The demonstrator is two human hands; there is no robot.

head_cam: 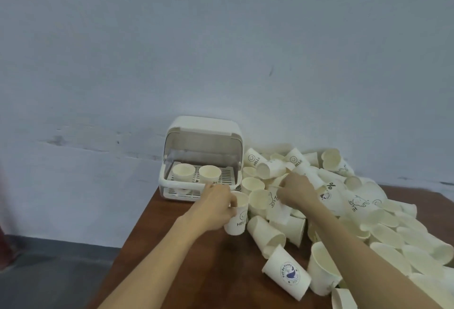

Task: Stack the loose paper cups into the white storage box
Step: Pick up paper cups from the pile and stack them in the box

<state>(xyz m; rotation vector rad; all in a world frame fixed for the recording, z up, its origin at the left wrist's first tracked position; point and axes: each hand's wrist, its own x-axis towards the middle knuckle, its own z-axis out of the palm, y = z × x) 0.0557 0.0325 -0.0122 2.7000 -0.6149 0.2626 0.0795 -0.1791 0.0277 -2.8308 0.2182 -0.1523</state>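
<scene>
The white storage box (200, 161) at the table's back left corner looks like smooth plastic, a bit shiny, with a see-through lid. The loose white paper cups (368, 215) look matt and thin, some creased. The brown wooden table (172, 264) looks smooth and dull. The pale wall (221, 51) looks rough.

Pale blue-grey wall (221, 38) fills the back, scuffed along a low ledge; brown wooden bench (196, 272) pushed against it; dark grey floor (54, 272) below left.
</scene>
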